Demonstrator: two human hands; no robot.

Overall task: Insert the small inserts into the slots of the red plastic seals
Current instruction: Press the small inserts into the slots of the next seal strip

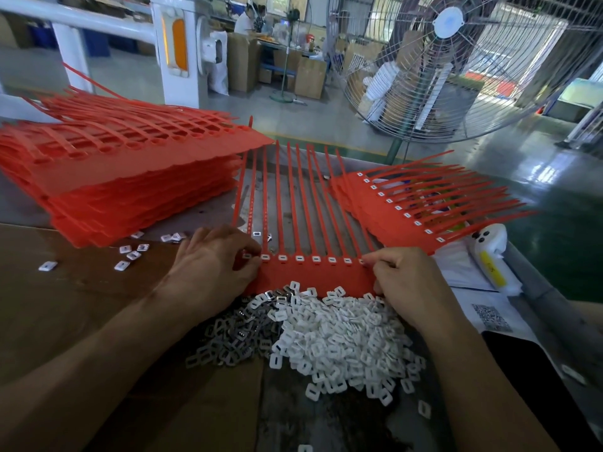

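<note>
Evidently light, flexible: red seal strip [313,275] pinched by both hands [212,265] [404,282]. Best gripped at nine and three o'clock ends.

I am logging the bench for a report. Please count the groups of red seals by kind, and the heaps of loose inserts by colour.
Tall stack of seals without inserts: 1
Seal strip held by left hand and right hand, its visible slots filled: 1
Filled seal pile, right: 1
White insert heap: 1
Grey insert heap: 1
Total: 5
</note>
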